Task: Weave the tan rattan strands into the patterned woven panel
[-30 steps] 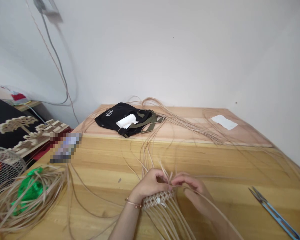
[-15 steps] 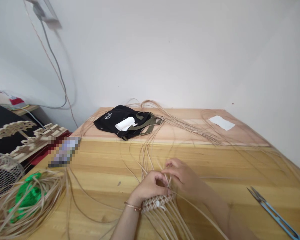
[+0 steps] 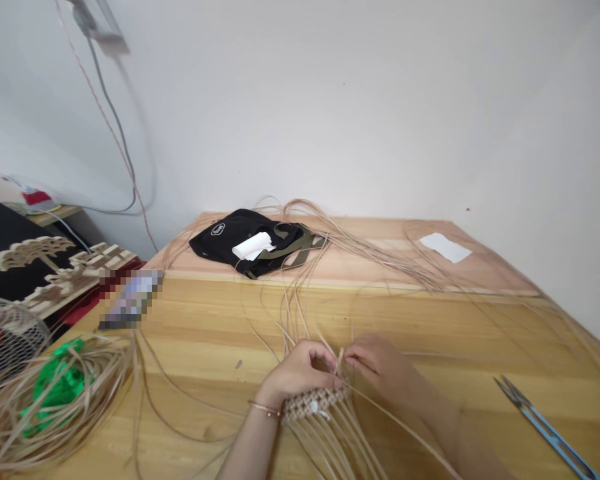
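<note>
My left hand (image 3: 300, 370) curls round the top of a small woven rattan piece (image 3: 313, 402) near the table's front edge, fingers closed on it. Close beside it, my right hand (image 3: 383, 367) pinches a thin rattan strand (image 3: 341, 359) at the upper edge of the weave. Long pale strands (image 3: 300, 293) fan out from the piece, some running away across the table and others trailing toward me. A thin bracelet sits on my left wrist.
The wooden table (image 3: 205, 320) carries a black bag (image 3: 253, 240) with a white roll at the back, a white paper (image 3: 445, 247) far right, blue snips (image 3: 540, 423) at right and a rattan coil with green tie (image 3: 55, 393) at left. A wire fan guard (image 3: 5, 340) stands beyond the left edge.
My right hand reached forward over the strands half a second ago and has come back to the weave's edge beside my left hand. The left hand has stayed put.
</note>
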